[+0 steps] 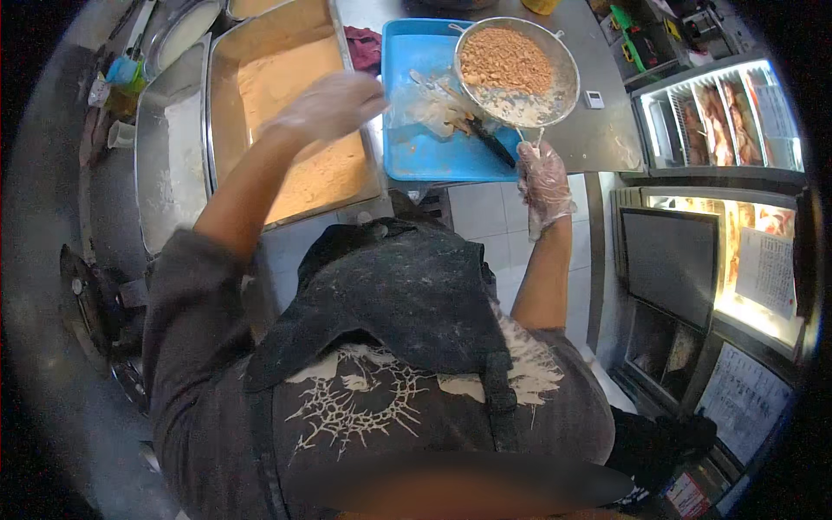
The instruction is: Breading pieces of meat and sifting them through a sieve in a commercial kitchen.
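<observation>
My left hand [331, 107], in a clear glove and blurred, is over a deep metal pan of orange-tan powder [325, 172], near its right rim. Its fingers point right; whether they hold anything cannot be told. My gloved right hand [546, 179] grips the wire handle of a round metal sieve [567, 97]. Brown crumbs [504, 58] fill much of the sieve, with pale floury bits at its near side. The sieve overlaps the right part of a blue plastic tray [406, 162]. On that tray lie a crumpled clear plastic glove or bag [432, 107] and a black-handled utensil [492, 143].
A metal pan of white powder [185, 156] stands left of the orange one, with a round container of pale contents [188, 29] behind. A dark red cloth [363, 49] lies beside the tray. A small white device [594, 99] rests on the steel table [604, 140]. Lit glass-fronted cabinets [721, 117] stand right.
</observation>
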The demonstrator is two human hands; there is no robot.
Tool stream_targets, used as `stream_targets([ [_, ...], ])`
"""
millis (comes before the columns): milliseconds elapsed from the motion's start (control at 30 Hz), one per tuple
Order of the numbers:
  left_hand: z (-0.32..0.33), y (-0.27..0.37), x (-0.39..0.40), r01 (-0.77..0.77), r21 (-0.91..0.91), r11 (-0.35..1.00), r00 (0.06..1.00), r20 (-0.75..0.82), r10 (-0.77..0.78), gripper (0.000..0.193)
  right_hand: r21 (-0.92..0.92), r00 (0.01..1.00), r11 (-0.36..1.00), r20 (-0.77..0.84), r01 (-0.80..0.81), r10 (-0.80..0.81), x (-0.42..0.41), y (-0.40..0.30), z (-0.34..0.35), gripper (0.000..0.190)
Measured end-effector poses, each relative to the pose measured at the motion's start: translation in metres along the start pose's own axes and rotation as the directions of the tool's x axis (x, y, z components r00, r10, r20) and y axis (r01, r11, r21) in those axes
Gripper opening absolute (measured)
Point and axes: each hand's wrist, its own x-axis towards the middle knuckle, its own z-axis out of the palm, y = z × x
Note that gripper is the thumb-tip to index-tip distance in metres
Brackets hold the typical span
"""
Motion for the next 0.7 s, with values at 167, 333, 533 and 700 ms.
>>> stream_targets([
  [167, 0.109, -0.041, 0.155, 0.091, 0.335, 0.938, 0.995, 0.006, -0.099, 0.031, -0.004, 1.0, 1.0, 0.023, 0.003, -0.003, 0.01, 0.014, -0.005, 0.026],
  [333, 0.16, -0.105, 0.201, 0.049, 0.528, 0.848, 0.926, 0.294, -0.237, 0.027, 0.11, 0.999, 0.994, 0.034, -0.005, 0.001, 0.01, 0.012, -0.004, 0.021],
  [533, 0.126, -0.087, 0.183, 0.001, 0.45, 0.893, 0.957, 0.258, -0.131, 0.029, -0.39, 0.97, 0.889, 0.082, 0.242, -0.229, 0.032, 0.023, -0.023, 0.028],
  [700, 0.082, -0.038, 0.166, -0.006, 0.536, 0.845, 0.999, 0.045, -0.022, 0.019, -0.547, 0.905, 0.722, 0.236, 0.424, -0.353, 0.049, 0.025, -0.019, 0.026],
])
